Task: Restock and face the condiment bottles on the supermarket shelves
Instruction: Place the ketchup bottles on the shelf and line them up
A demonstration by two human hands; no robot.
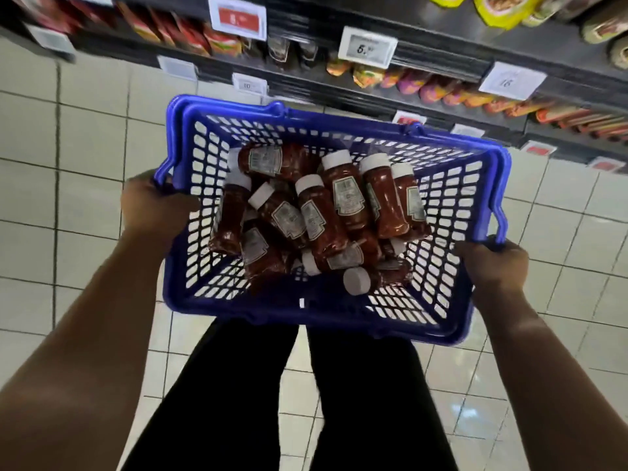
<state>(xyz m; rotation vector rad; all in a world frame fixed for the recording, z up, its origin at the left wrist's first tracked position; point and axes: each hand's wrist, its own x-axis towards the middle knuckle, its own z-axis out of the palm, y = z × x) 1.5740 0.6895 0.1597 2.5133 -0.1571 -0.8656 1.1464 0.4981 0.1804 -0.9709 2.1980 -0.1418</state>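
Observation:
A blue plastic basket (pixel 441 205) hangs in front of me above the tiled floor. Inside lie several red sauce bottles (pixel 343 195) with white caps, piled loosely on their sides. My left hand (pixel 153 205) grips the basket's left rim near the folded handle. My right hand (pixel 492 263) grips the right rim at the other handle. The basket tilts slightly toward me.
Dark supermarket shelves (pixel 424 52) run across the top, stocked with sauce pouches and jars, with price tags (pixel 367 46) along their edges. Pale floor tiles (pixel 68 164) surround me. My legs in black trousers (pixel 356 402) stand under the basket.

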